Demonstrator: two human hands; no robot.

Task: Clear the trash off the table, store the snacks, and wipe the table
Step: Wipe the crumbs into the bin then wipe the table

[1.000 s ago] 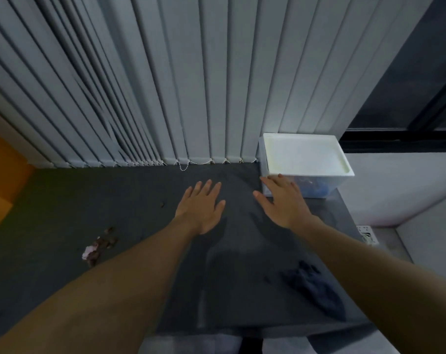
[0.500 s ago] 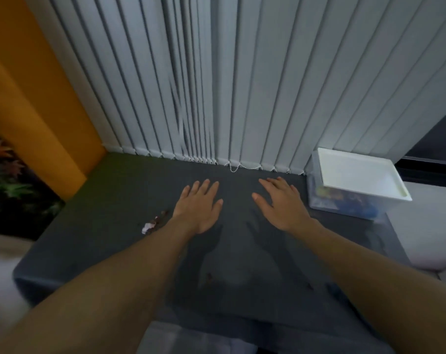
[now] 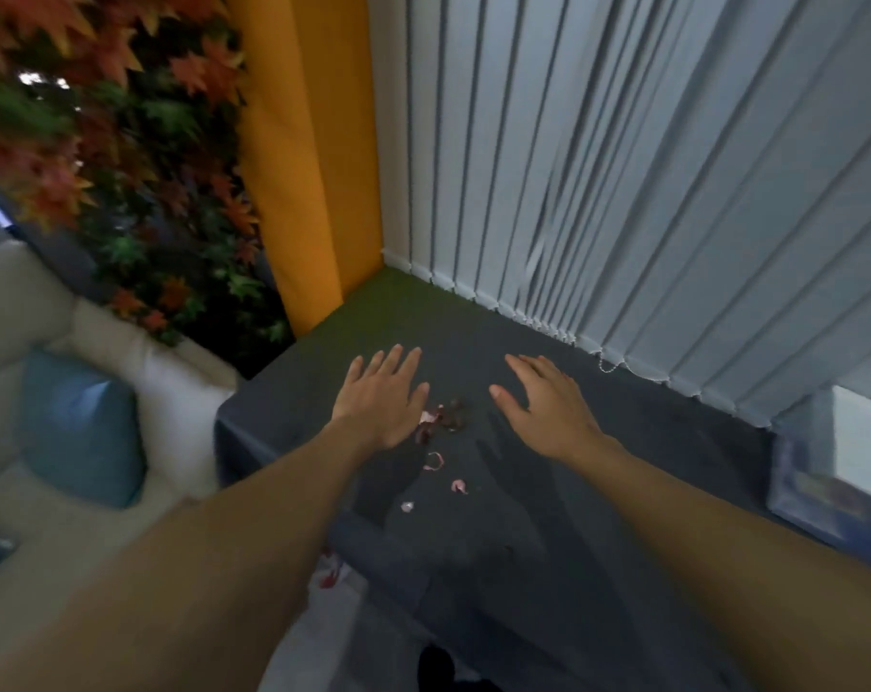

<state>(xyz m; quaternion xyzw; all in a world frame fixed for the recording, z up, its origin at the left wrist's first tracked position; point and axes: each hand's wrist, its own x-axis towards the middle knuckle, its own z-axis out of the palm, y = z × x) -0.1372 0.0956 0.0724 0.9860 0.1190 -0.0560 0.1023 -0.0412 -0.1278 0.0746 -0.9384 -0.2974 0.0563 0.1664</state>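
A small pile of brown and pink scraps (image 3: pixel 445 417) lies on the dark grey table (image 3: pixel 648 442), with a few loose pink bits (image 3: pixel 436 462) trailing toward the near edge. My left hand (image 3: pixel 381 397) hovers flat with straight fingers just left of the pile, its heel over the pile's edge. My right hand (image 3: pixel 543 404) is spread open just right of the pile. Neither hand holds anything. A clear storage box with a white lid (image 3: pixel 837 462) holding snacks sits at the table's right end.
White vertical blinds (image 3: pixel 623 192) hang along the table's far side. An orange panel (image 3: pixel 313 157) and autumn-leaf foliage (image 3: pixel 124 142) stand at the left. A cream sofa (image 3: pixel 34 491) with a blue cushion (image 3: pixel 79 437) sits left of the table. Something red and white (image 3: pixel 331 571) lies on the floor below.
The view has swung left toward the table's left end. Both hands moved left with it and now flank the scrap pile; the box has slid to the right edge of view.
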